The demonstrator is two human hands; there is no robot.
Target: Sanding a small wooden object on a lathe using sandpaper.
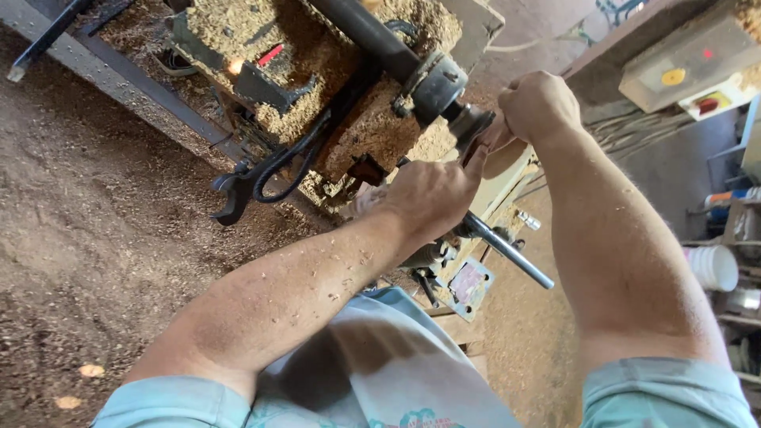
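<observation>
Near centre, left hand [428, 194] is wrapped round a steel rod [507, 252]; just beyond, right hand [533, 105] is closed on a dark fitting [469, 123] at the machine's shaft end [432, 83]. Fitting not off yet, by the look. Sawdust everywhere; black cable [277, 166] w/ spanner [230, 194] hangs left, switch box [697, 67] far right.

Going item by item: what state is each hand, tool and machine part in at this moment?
left hand: closed around a metal bar.
right hand: gripping at the chuck.
metal bar: held, free end sticking out.
chuck: on the shaft end, partly hidden by fingers.
lathe bed: buried in sawdust.
wrench: lying unused.
white bucket: upright.
</observation>
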